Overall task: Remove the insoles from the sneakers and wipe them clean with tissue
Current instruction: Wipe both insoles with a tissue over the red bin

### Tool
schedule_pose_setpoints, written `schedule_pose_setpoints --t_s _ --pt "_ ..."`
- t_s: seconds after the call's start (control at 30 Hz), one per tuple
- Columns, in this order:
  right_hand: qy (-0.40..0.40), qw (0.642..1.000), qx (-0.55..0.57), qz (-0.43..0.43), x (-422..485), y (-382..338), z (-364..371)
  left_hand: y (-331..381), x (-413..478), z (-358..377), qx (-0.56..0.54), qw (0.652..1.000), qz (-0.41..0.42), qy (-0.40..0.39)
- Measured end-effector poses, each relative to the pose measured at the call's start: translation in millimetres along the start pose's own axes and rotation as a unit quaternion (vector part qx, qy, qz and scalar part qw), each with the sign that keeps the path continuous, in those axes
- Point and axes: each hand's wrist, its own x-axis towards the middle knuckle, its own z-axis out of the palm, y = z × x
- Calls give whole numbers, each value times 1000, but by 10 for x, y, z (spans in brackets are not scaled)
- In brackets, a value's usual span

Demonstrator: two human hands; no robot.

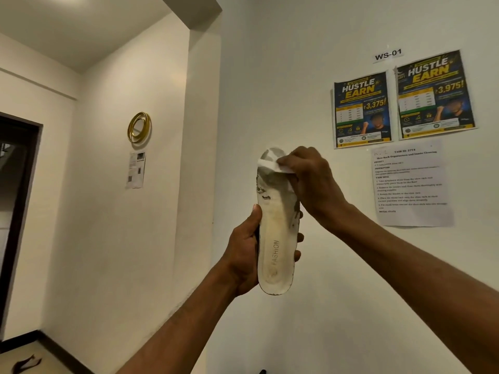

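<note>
White wall in the background, with 2 posters, a printed task sheet and a WS-01 label. Gold ring ornament further left, dark doorway at the left edge.

Status:
- 1 insole is out of its shoe, held up in front of the wall, upright, toe end up, printed side facing the camera.
- Left hand grips the heel half: thumb on the left edge, fingers wrapped round the back with tips showing on the right edge.
- Right hand pinches a white tissue, fingers curled on it, and presses it against the toe area.
- Grey grime shows across the forefoot and down the right edge, yellowish staining mid-sole. My read: the wipe on this insole is partway at best.

Left to do: finish this insole, heel half included. Sneakers and the 2nd insole are out of view, so I can't tell their state. There's a dark item on the floor bottom left, too small to identify.
</note>
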Motion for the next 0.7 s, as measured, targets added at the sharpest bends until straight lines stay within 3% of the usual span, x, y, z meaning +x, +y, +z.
schedule_pose_setpoints --t_s 0.1,0.17,0.27,0.4,0.5,0.53,0.63,0.7 --pt "-79 994 21 -77 -63 -177 59 17 17 -42 -34 999 7 22" --pt "-77 989 23 -124 -90 -205 114 51 48 -94 -46 998 17 29" --pt "-12 999 39 -31 -63 -156 150 99 76 -70 -48 998 29 40" --pt "-68 987 40 -141 -205 -312 169 135 116 -92 -60 994 75 51" --pt "-8 998 67 -16 -237 -252 154 165 132 -110 -76 994 65 54" --pt "-10 998 65 -20 -267 -300 160 161 147 -123 -81 993 70 58" --pt "-90 985 42 -144 -438 -430 211 168 172 -153 -92 989 93 66" --pt "-61 992 40 -100 -432 -352 199 184 189 -164 -91 989 98 66"
